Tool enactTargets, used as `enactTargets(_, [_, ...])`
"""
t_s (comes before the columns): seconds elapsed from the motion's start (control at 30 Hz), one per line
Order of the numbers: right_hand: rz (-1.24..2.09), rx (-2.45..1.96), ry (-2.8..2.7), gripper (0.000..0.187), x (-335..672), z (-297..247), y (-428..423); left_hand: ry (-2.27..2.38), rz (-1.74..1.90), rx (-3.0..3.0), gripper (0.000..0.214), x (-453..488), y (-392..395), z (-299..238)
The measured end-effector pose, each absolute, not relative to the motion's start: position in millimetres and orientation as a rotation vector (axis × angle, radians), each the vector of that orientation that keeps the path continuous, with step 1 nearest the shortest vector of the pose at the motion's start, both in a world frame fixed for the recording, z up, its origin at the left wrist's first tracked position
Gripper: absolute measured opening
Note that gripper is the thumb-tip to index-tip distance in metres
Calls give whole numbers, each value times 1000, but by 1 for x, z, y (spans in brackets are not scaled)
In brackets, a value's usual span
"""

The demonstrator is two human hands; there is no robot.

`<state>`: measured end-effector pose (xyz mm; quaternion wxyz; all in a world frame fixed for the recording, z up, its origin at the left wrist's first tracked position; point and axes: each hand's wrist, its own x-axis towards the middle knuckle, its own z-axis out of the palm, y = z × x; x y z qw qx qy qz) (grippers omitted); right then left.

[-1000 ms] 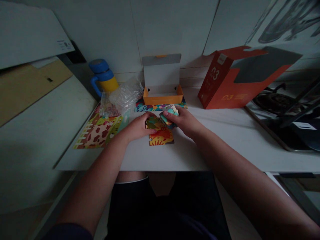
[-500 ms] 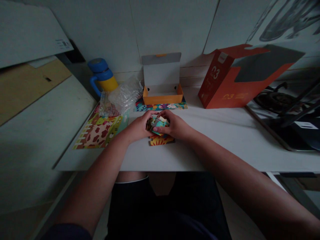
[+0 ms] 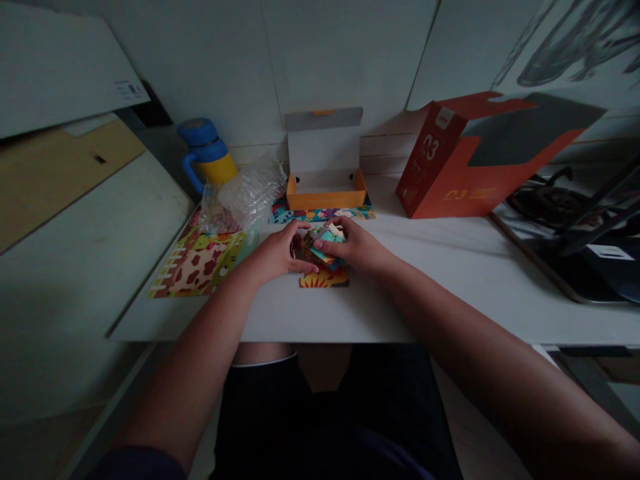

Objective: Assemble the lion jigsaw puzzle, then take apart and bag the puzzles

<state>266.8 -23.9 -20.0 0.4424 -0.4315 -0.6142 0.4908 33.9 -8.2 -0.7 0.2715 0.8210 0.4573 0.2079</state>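
Over the white tabletop, my right hand (image 3: pixel 363 248) grips a small stack of teal and multicoloured jigsaw pieces (image 3: pixel 327 244), thumb on top. My left hand (image 3: pixel 280 253) curls round the left side of the same bunch, thumb low and fingers above, with darker pieces (image 3: pixel 301 249) between them. Under both hands lies a yellow-orange jigsaw piece (image 3: pixel 324 281) with a sunburst pattern, partly covered. How many pieces are in the bunch is hidden by the fingers.
A cow picture (image 3: pixel 193 267) lies at left beside crumpled clear plastic (image 3: pixel 253 193) and a blue-yellow bottle (image 3: pixel 213 157). Behind my hands, an open orange box (image 3: pixel 325 200) rests on a patterned strip (image 3: pixel 320 214). A red box (image 3: pixel 450 167) and a black stove (image 3: pixel 575 247) are at right.
My hands have drawn slightly apart. The right has shifted a little right with the teal pieces, and my left thumb has come down nearer the sunburst piece.
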Motion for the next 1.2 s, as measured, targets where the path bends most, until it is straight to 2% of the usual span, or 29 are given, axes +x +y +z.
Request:
enactTargets(0.1, [1323, -996, -1419, 59, 265, -18, -24, 1247, 570, 2248, 85, 34, -7, -3])
enactTargets(0.17, [1295, -1003, -1389, 60, 266, -17, -23, 1267, 566, 2238, 88, 32, -5, -5])
enactTargets(0.27, [1078, -1147, -1466, 65, 270, -16, -22, 1301, 568, 2190, 89, 28, 0, -7])
enactTargets(0.4, [695, -1298, -1725, 65, 273, -14, -24, 1328, 618, 2180, 74, 23, 4, -9])
enactTargets(0.63, [627, -1286, -1949, 64, 269, -10, -29, 1375, 641, 2055, 60, 21, 3, -13])
enactTargets(0.87, [635, -1286, -2004, 62, 271, -7, -31, 1235, 809, 2016, 20, 13, 8, -16])
enactTargets(1.1, [643, -1278, -1936, 65, 273, -10, -28, 1221, 859, 1958, 31, 10, 7, -7])
enactTargets(1.2, [584, -1303, -1879, 64, 274, -9, -27, 1210, 819, 1933, 29, 11, 4, -3])
